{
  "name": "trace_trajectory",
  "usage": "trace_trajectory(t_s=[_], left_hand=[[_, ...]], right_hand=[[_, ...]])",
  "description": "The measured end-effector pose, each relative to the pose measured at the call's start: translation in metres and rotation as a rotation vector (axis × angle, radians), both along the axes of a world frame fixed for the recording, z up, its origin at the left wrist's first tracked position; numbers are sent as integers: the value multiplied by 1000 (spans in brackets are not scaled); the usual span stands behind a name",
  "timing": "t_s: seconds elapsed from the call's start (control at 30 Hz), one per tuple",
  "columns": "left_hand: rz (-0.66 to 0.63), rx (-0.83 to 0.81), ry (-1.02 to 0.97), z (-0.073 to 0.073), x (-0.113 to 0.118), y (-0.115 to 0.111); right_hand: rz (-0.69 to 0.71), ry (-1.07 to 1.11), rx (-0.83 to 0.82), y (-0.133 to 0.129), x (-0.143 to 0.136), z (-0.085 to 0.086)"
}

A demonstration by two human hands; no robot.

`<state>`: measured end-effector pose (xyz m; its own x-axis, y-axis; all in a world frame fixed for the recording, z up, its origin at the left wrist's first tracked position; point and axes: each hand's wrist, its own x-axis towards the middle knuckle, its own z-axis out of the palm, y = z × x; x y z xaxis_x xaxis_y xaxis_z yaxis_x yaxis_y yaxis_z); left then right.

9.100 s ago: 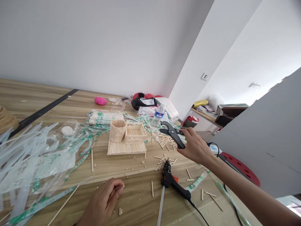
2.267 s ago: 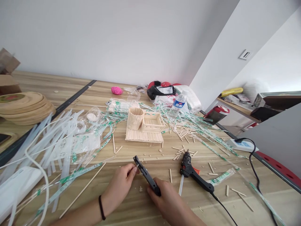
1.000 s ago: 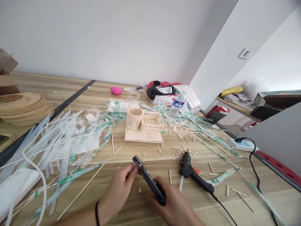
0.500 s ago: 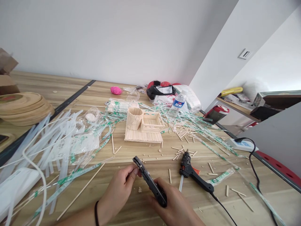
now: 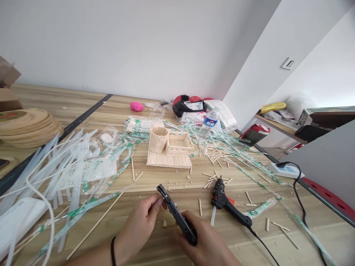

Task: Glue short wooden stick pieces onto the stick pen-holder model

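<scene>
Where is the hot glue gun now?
In the head view, the hot glue gun lies on the table, right of the right hand and near short cut sticks.

A thin black wristband (image 5: 113, 251) circles the left forearm (image 5: 93, 255) near the bare left hand (image 5: 138, 226); the right hand (image 5: 204, 236) is likewise bare.

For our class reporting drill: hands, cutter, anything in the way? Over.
Right hand: grip around black cutter. Left hand pinched at cutter head, contents hidden. Stick model beyond, glue gun right: neither blocking.
</scene>
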<state>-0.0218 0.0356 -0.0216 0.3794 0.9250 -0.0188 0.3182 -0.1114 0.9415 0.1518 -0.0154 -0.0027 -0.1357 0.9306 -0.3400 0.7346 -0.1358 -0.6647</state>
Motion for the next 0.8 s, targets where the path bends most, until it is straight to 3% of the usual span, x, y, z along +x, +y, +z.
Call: trace_trajectory(t_s=[0.8], left_hand=[[15, -2, 1, 1, 0, 2]], right_hand=[[-9, -62, 40, 2, -2, 6]])
